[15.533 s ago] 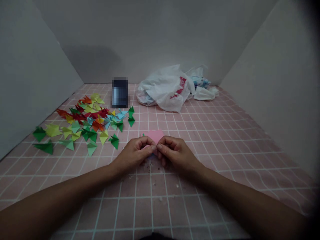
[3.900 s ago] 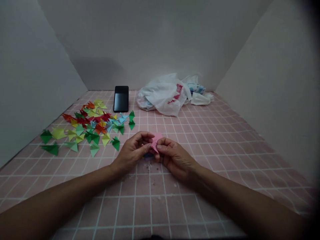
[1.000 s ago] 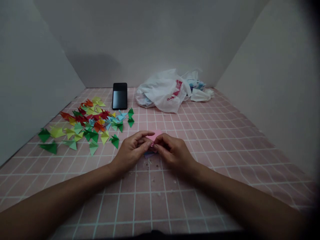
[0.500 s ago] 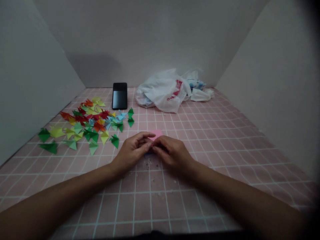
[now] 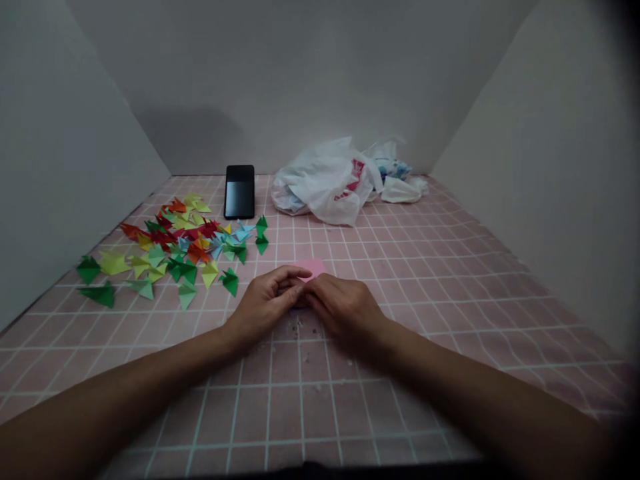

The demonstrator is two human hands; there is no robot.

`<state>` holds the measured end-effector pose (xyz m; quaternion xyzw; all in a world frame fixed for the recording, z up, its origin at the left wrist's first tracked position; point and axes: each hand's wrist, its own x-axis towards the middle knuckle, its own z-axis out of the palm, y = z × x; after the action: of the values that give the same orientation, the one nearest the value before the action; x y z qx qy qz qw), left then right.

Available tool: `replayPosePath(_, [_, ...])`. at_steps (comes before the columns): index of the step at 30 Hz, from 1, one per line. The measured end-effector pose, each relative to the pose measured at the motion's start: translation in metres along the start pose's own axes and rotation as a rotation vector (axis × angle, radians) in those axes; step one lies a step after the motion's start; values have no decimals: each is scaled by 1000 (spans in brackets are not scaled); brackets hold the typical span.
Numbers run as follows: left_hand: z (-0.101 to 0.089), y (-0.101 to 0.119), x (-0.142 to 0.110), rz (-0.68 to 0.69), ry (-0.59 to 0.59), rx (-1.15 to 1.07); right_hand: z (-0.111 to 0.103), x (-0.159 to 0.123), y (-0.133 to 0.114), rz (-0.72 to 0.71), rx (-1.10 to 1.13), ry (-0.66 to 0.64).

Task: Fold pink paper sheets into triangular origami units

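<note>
A small pink paper piece [image 5: 313, 267] lies on the pink tiled surface [image 5: 450, 293] in the middle, mostly covered by my fingers. My left hand [image 5: 264, 303] curls around its left side, the fingertips pinching it. My right hand [image 5: 344, 305] lies knuckles up over its right side, fingers bent and pressing the paper down. The two hands touch at the fingertips. Only the far edge of the pink paper shows.
A heap of several folded paper pieces [image 5: 175, 247] in green, yellow, red, orange and blue lies at the left. A black phone [image 5: 239, 191] stands at the back. A crumpled white plastic bag [image 5: 335, 180] lies at the back right. Grey walls [image 5: 75, 160] close three sides.
My right hand has turned flatter over the pink paper, and less of the paper shows than a second ago. The hands stay in the same place.
</note>
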<state>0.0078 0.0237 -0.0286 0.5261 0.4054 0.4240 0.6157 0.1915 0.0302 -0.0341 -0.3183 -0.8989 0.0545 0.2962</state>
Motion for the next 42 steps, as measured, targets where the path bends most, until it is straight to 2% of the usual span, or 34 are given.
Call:
replayPosePath(7, [1, -2, 1, -54, 10, -25, 2, 0, 1, -13, -9, -12])
replayPosePath(13, [-3, -4, 3, -51, 25, -38, 0, 4, 2, 231, 333, 4])
replayPosePath(16, [-3, -2, 4, -24, 11, -43, -2, 5, 3, 261, 418, 31])
replayPosePath(28, [0, 1, 0, 106, 19, 159, -1, 4, 2, 245, 396, 27])
replayPosePath(42, [1, 0, 0, 124, 2, 186, 2, 4, 0, 273, 357, 28])
